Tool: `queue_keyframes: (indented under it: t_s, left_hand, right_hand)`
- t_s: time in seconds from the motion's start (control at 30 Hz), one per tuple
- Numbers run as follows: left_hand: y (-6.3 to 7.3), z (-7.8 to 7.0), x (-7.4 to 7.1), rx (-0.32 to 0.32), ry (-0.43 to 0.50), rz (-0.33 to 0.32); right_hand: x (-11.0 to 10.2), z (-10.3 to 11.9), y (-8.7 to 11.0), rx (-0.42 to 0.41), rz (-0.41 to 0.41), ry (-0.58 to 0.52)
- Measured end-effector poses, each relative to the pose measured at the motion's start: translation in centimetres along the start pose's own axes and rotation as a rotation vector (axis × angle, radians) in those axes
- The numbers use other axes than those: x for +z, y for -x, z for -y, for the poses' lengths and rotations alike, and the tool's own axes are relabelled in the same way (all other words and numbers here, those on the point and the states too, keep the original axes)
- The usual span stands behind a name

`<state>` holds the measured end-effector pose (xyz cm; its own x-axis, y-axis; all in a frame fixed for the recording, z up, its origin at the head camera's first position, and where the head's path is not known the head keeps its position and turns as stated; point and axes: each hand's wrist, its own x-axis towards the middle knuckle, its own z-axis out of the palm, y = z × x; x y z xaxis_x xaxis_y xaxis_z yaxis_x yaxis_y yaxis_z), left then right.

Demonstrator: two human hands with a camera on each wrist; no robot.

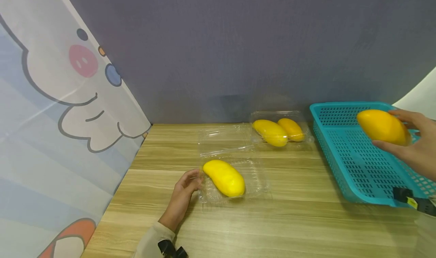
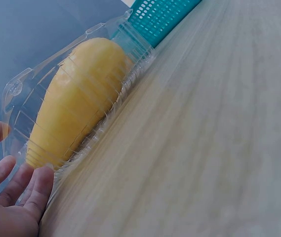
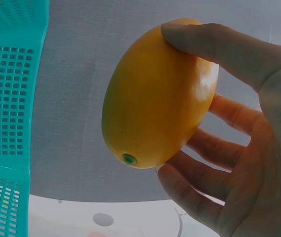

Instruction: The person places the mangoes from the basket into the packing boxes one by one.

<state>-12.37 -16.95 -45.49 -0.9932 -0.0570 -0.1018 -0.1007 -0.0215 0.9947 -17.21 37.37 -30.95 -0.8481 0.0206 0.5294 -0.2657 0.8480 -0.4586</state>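
Note:
My right hand (image 1: 417, 136) holds a yellow-orange mango (image 1: 381, 126) above the basket, thumb on one side and fingers on the other. In the right wrist view, a small green stem spot shows on the mango (image 3: 155, 103). At the left end of an open clear plastic box (image 1: 253, 174), my left hand (image 1: 185, 188) holds the edge, its thumb near the rim and fingertips at the end wall. One long yellow mango (image 1: 225, 178) lies in that box; its lid (image 1: 223, 140) is folded back toward the wall.
A turquoise mesh basket (image 1: 354, 193) stands at the right of the wooden table (image 1: 289, 227). Near the back wall, another clear box (image 1: 304, 118) contains two mangoes (image 1: 270, 132). A grey wall (image 1: 238, 53) rises behind, and a cartoon-printed sheet (image 1: 51, 136) borders the left.

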Motion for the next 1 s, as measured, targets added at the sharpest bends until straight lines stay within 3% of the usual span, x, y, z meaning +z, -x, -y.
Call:
queue_keyframes:
  t_s: [1.0]
  left_hand:
    - [0.2, -0.1, 0.1, 0.013, -0.016, -0.001]
  right_hand:
    - [0.2, 1.9, 0.0, -0.009, 0.077, 0.042]
